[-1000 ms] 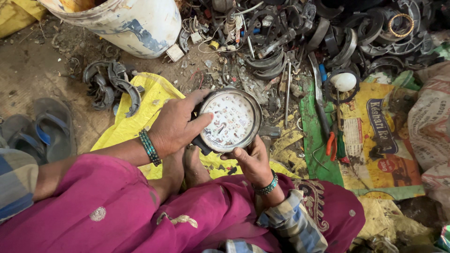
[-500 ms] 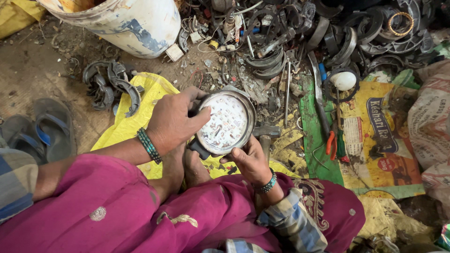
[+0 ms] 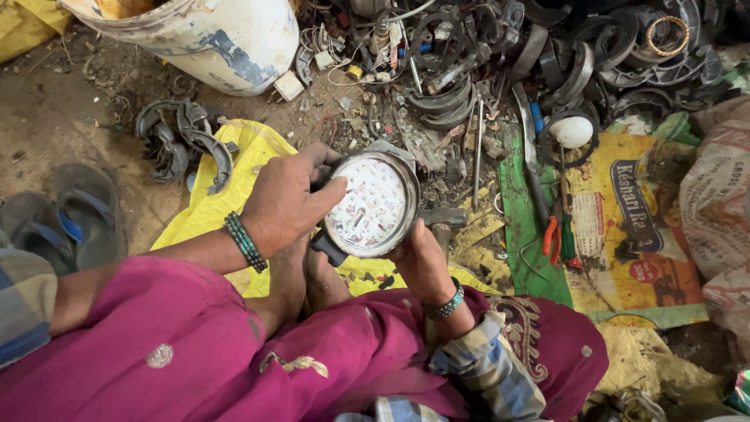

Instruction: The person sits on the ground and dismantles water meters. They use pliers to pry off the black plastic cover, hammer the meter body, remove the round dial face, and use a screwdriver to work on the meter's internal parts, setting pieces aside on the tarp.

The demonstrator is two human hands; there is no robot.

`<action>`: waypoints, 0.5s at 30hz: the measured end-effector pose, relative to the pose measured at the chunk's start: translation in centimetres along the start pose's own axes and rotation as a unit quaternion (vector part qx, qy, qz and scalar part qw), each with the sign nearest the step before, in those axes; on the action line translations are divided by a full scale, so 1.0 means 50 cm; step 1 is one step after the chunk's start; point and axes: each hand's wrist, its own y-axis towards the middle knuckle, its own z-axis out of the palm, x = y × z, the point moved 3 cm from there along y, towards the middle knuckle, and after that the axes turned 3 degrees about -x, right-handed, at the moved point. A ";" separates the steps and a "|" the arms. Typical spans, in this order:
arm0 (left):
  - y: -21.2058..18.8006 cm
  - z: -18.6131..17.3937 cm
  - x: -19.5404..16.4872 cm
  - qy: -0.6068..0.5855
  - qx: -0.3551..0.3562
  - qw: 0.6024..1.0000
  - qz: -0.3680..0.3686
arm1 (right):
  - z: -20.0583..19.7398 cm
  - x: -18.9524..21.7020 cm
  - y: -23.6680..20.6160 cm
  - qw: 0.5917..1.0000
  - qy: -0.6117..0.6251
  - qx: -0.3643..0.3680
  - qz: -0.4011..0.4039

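Observation:
A round lamp unit (image 3: 373, 205) with a metal rim and a white face dotted with small parts is held in front of me, tilted up. My left hand (image 3: 287, 199) grips its left side, thumb lying across the face. My right hand (image 3: 422, 262) holds it from below at the right edge. A black block sticks out at the unit's lower left. Both wrists wear green bead bangles. My bare feet (image 3: 308, 281) rest beneath it on a yellow sheet (image 3: 234, 168).
A dirty white bucket (image 3: 211, 35) stands at the top left. Curved black metal parts (image 3: 183, 144) lie left of the sheet, and a heap of rings and scrap (image 3: 547, 55) fills the top. Red-handled pliers (image 3: 551, 234) lie on a printed sack. Sandals (image 3: 66, 215) sit at left.
The lamp unit has turned slightly, its face now angled more to the left. My left thumb has slid further onto the face; my right hand stays under it.

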 end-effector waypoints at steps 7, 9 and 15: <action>-0.006 0.008 0.004 0.017 0.028 0.999 -0.038 | -0.017 0.000 0.000 0.998 0.008 -0.055 -0.036; -0.006 0.009 0.002 -0.006 0.031 0.999 -0.028 | -0.010 0.006 -0.002 0.997 0.005 -0.060 -0.038; -0.005 0.009 -0.002 -0.017 0.033 0.999 -0.022 | 0.002 0.025 -0.005 0.999 -0.003 -0.029 -0.044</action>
